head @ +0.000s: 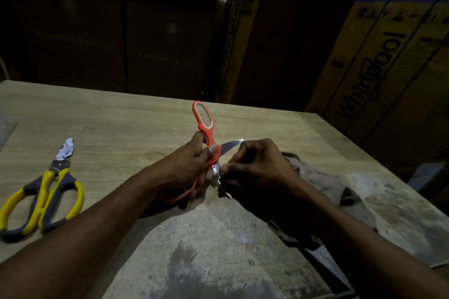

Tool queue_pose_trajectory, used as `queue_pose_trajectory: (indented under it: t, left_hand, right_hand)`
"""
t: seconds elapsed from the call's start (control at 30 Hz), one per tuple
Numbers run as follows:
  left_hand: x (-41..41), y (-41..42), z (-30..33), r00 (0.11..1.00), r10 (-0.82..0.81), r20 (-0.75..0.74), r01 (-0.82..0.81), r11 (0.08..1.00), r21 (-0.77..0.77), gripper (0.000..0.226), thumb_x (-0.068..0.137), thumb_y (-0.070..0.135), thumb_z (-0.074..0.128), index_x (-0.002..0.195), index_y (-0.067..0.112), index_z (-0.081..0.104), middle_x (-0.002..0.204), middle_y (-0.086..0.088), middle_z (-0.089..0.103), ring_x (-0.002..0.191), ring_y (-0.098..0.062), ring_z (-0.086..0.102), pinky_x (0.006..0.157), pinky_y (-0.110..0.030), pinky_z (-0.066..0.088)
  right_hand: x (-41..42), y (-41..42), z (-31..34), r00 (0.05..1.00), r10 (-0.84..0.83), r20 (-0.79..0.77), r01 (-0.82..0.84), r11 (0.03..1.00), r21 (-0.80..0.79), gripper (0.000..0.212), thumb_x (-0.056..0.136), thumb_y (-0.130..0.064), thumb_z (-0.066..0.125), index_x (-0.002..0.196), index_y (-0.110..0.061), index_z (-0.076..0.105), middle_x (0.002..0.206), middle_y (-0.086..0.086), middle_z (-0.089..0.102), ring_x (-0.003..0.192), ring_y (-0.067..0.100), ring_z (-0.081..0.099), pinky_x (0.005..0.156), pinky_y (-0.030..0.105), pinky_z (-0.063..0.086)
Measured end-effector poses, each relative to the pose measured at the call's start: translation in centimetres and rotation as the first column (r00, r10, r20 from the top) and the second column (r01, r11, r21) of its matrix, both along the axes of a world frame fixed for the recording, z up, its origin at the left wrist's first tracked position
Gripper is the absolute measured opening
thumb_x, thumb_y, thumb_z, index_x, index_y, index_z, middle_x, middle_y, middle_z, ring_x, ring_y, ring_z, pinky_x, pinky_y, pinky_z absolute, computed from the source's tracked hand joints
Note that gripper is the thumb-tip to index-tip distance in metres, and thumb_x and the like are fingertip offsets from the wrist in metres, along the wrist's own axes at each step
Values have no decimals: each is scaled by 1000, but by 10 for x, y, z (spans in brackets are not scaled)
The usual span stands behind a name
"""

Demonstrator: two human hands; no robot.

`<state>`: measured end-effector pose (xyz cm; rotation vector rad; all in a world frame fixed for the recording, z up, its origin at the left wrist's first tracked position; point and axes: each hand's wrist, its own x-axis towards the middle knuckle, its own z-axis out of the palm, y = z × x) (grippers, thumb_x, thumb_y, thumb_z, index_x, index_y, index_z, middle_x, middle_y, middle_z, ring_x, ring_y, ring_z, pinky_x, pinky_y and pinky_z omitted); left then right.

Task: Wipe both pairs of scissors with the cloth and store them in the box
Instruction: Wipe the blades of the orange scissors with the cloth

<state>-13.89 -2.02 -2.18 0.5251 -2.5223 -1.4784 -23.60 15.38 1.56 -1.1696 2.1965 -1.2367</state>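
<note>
Centre frame: left hand (192,165) clamps the open orange scissors (206,133) at the pivot — stiff, sharp steel, safest held by handles — while right hand (252,165) pinches a blade.

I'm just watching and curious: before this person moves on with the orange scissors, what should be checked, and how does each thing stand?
1. Left hand firmly grips orange scissors: ok.
2. Blades spread open for wiping: ok.
3. Right hand has the cloth between fingers and blade: cannot tell.
4. Yellow scissors lying within reach on table: ok.
5. Storage box in view: not ok.
</note>
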Motion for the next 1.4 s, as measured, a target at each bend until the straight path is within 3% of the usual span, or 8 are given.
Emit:
queue_pose_trajectory:
  t: [0.1,0.23,0.37,0.53,0.8,1.03,1.2,1.4]
  left_hand:
    - [0,-1,-4,1000,6,-4,-6,1000,30,46,107,55,40,143,26,34,101,-14,72,76,-24,71,71,-43,61]
    - [-1,-2,-6,999,-32,-37,34,998,60,49,106,59,43,144,32,31,107,-16,72,79,-24,71,71,-44,62]
    - [2,2,-4,998,11,-55,-11,1000,4,56,103,66,44,144,30,32,112,-10,71,94,-28,71,83,-52,61]
    - [4,9,-2,992,32,-126,-8,982,189,50,104,58,42,144,29,31,103,-19,70,75,-33,71,63,-43,58]
    - [4,6,5,938,112,-328,16,931,364,55,91,60,47,129,21,38,63,-8,63,45,-28,54,41,-34,51]
    - [1,22,8,883,171,-437,-13,940,341,32,109,43,40,123,15,38,62,-9,62,42,-27,56,41,-34,52]
    - [-1,38,7,890,161,-428,-4,939,344,36,107,46,42,123,15,39,73,-22,61,48,-28,56,43,-36,53]
    - [-3,40,7,896,143,-420,13,938,346,41,101,51,46,122,17,40,71,-24,61,44,-31,57,42,-37,52]
  right_hand:
    - [2,-4,-8,991,9,131,-10,1000,8,28,79,-13,90,82,6,70,74,17,77,75,26,79,71,37,65]
    - [-9,8,-3,985,79,-153,-8,909,416,32,68,-37,96,76,-14,76,72,-7,78,66,-2,70,56,15,52]
    - [-13,5,7,964,103,-243,39,855,517,33,66,-40,96,74,-17,74,71,-8,77,70,4,72,67,31,59]
    - [-38,21,10,912,-113,-395,245,922,301,24,75,-39,92,72,-21,77,70,-8,77,68,6,73,67,37,63]
    - [-36,86,35,985,-146,-89,132,980,-150,26,91,-5,74,109,-22,81,123,-10,75,100,11,77,84,34,64]
    - [-77,137,49,824,-400,-402,453,891,43,23,87,-49,76,93,-27,83,88,-10,80,78,3,73,71,32,58]
    - [-96,154,44,830,-537,-147,542,717,439,72,84,-74,63,79,-3,76,77,9,76,74,25,72,67,38,63]
    - [-94,163,42,885,-454,108,421,876,235,28,77,-27,88,75,-2,75,67,15,56,51,19,49,52,28,36]
